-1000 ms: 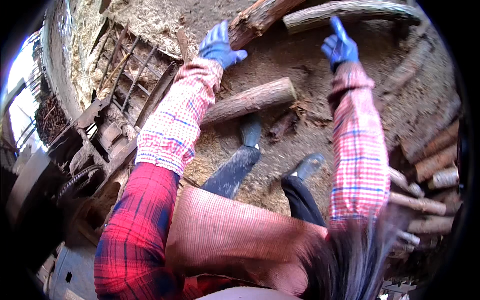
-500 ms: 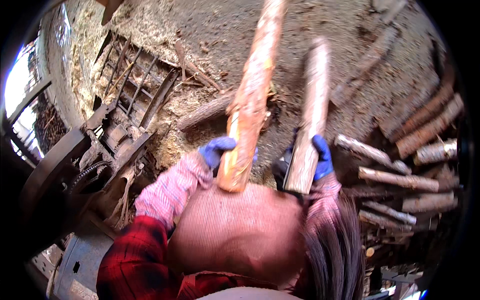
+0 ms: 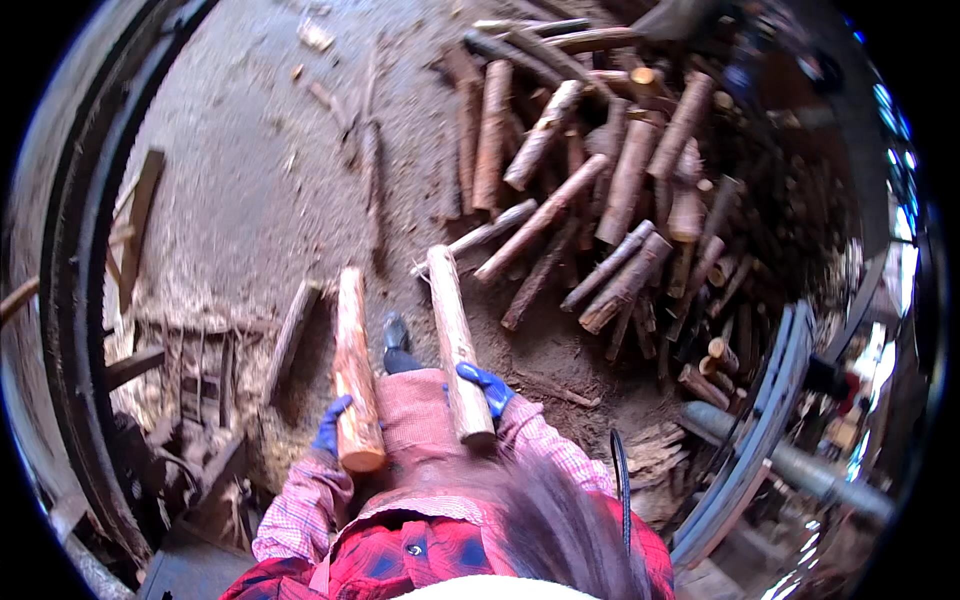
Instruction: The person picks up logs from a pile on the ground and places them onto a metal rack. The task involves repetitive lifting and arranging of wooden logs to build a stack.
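Note:
In a blue glove, my left hand [image 3: 330, 425] is closed on the lower part of a reddish-brown log [image 3: 355, 370], whose cut end faces me. My right hand [image 3: 486, 388], gloved alike, grips a paler log [image 3: 456, 350] from its right side. Both logs point away from me, side by side and apart, in front of my checked apron [image 3: 430, 415]. The undersides of both logs and some of my fingers are hidden. Beyond the apron a dark boot [image 3: 396, 330] shows between the logs.
A large heap of cut logs [image 3: 630, 180] lies ahead and to the right. On the left stands rusty machinery [image 3: 200, 450] beside a loose log [image 3: 292, 340]. Curved grey-blue metal bars [image 3: 760, 430] rise at the right. Thin branches [image 3: 372, 190] lie on the dirt floor [image 3: 250, 170].
My view has swung to the right, so the log heap now fills the upper right and the machinery sits farther left. Both logs stay in my hands.

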A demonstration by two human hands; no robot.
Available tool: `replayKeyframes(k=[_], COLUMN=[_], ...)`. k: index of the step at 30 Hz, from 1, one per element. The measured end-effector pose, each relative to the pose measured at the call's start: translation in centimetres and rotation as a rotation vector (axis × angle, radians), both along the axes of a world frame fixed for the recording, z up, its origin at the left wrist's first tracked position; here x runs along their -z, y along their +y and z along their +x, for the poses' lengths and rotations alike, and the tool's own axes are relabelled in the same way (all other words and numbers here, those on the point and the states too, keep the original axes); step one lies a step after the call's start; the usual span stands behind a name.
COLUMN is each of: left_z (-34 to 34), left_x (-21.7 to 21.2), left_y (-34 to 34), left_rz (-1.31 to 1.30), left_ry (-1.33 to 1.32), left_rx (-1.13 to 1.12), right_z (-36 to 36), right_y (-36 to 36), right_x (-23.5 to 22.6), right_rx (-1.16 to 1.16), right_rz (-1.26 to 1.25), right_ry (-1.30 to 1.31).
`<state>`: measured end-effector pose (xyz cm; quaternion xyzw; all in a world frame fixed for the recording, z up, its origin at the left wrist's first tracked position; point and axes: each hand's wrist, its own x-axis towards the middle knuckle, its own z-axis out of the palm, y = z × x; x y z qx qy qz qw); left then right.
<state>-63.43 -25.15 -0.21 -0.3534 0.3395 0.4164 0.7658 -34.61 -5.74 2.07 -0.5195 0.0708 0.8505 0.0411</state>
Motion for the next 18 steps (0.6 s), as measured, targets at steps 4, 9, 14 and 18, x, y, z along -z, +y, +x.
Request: replayKeyframes(k=[4,9,14,18], left_z=[8.6,18.9,28.3,36.4], left_x=[-4.7,-6.4,-8.4,-10.2], left_y=[0.5,-3.4,-7.8,-9.6], left_rz=[0.141,0.216,0.213,0.231], left_ry=[-0.129,-0.080,-0.005,0.048], left_rx=[0.084,0.223,0.368,0.420], right_z=[11.8,23.8,35.0,47.8], right_y=[-4.6,-17.0,-21.3,-20.5], right_x=[-5.8,-10.0,-16.8,-21.7], right_rx=[0.078,0.278,0.489,0.528], right_rz=[0.150,0.382,0.777,1.162], right_ry=[0.039,-0.129,-0.308,-0.649])
